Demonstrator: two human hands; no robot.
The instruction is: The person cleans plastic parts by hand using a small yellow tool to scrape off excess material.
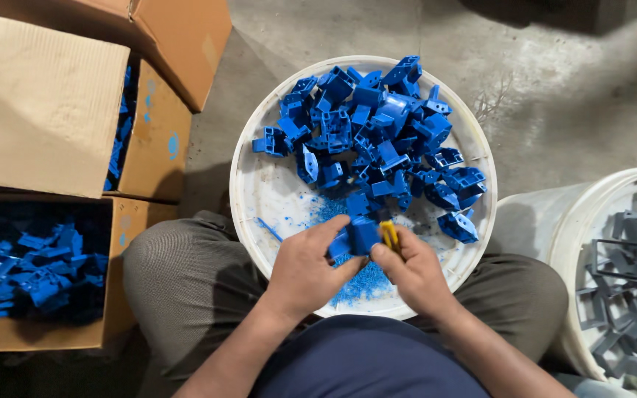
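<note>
blue moulded plastic part (pixel 363 236) in left hand (pixel 307 269) grip — yellow tool (pixel 390 234) clenched in right hand (pixel 414 276)

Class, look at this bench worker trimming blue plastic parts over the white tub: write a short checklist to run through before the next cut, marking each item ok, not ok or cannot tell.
1. Part gripped firmly: the left hand pinches the blue part between thumb and fingers. Ok.
2. Tool in hand: the right hand holds the yellow-handled tool against the part. Ok.
3. Blade edge pointing away from the fingers: blade hidden. Cannot tell.
4. Shavings caught: the blue shavings lie inside the white tub. Ok.
5. Untrimmed parts in reach: the blue pile sits in the tub. Ok.
6. Hand protection: both hands bare. Not ok.
</note>
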